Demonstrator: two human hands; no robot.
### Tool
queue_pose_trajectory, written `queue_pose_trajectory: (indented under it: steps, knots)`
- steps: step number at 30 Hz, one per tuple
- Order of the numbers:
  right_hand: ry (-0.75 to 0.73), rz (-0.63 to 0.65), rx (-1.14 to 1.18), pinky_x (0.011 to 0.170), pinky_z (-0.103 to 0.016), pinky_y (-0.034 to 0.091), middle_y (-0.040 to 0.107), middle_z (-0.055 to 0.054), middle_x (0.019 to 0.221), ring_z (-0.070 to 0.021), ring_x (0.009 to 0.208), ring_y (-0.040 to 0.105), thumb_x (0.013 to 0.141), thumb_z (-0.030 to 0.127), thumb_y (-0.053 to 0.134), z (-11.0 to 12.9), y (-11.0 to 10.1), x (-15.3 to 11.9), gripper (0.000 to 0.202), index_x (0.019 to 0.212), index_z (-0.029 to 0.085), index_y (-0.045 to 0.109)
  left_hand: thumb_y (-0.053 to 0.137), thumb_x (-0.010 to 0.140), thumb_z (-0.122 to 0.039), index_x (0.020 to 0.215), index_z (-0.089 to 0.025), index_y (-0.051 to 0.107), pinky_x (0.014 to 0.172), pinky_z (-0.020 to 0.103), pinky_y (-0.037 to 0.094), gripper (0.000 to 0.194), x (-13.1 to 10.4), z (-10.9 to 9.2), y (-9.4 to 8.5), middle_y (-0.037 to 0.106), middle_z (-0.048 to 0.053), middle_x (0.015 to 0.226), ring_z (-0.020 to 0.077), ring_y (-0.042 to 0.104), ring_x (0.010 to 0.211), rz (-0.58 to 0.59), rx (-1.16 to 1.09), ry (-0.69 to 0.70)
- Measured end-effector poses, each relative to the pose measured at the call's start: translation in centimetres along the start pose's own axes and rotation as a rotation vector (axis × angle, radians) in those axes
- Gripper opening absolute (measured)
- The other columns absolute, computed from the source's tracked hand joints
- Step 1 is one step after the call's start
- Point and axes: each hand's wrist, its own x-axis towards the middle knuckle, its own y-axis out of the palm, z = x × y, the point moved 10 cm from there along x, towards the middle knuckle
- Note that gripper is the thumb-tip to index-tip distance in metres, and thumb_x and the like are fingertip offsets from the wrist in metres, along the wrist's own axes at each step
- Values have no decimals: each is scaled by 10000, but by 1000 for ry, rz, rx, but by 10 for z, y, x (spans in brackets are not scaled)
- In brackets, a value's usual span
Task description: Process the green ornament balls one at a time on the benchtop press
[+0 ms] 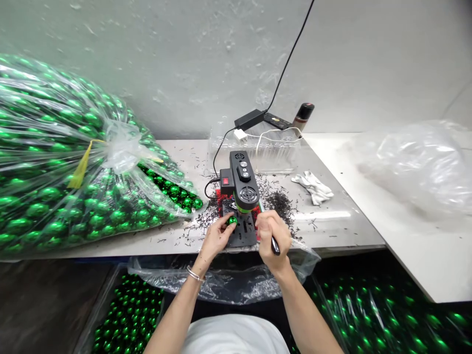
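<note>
Green, glossy: one ball (232,221), pinched by the left hand (218,235) at seven o'clock from one black machine head (244,179), while the right hand (273,226) clenches one handle (275,247) at five! One clear bag (123,142) bulges at nine, packed with green balls (177,191) (too many to count). Table edge (342,246) close at six; room to move toward four.
</note>
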Motion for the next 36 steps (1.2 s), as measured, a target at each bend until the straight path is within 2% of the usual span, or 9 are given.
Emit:
queue_pose_trajectory:
  steps: [5,10,13,19,23,27,36]
  knots:
    - [-1,-1,12,580,-275,425,526,-6,703,-128,651,529,918,66,426,-1,0,-1,291,671,219,450,667,863,-344,1196,-172,704,792,350,562,377,2,-16,4,756,100,1012,215,692,794,-7,330,129]
    - [-8,-7,18,579,-279,431,535,-6,700,-130,644,531,917,66,421,-2,-1,-2,285,679,218,461,626,920,-327,1196,-185,676,912,395,551,315,-3,-32,14,722,116,1138,261,693,1017,-4,463,315]
    - [-16,-4,8,577,-277,430,538,-8,709,-129,647,529,916,55,414,-1,-1,-2,284,690,219,461,616,936,-330,1182,-167,673,912,414,540,301,-7,-35,20,712,125,1107,270,677,1017,-46,536,387]
    - [-24,-1,11,588,-281,437,532,-4,700,-134,657,536,911,50,424,-2,0,-7,265,712,219,468,661,912,-387,1125,-197,710,913,451,490,290,-10,-32,16,694,115,1077,282,631,1033,-203,606,408]
    - [-54,-20,22,570,-293,450,546,-20,718,-148,650,545,920,94,414,-10,1,-20,248,718,220,485,662,912,-397,1118,-222,716,923,439,470,277,-10,-29,17,690,103,1087,268,612,1035,-181,590,427]
    - [-125,-14,-23,648,-348,505,569,-23,739,-153,644,560,950,161,388,-19,7,-36,247,737,224,496,671,905,-399,1119,-217,711,920,430,471,284,-10,-27,16,691,100,1062,263,605,1017,-186,565,438]
    - [-143,-158,23,748,-397,531,548,8,742,-130,606,563,986,231,354,-43,10,-62,285,723,227,466,680,902,-395,1115,-216,709,911,421,472,279,-10,-29,17,692,95,1057,265,598,1020,-184,565,447]
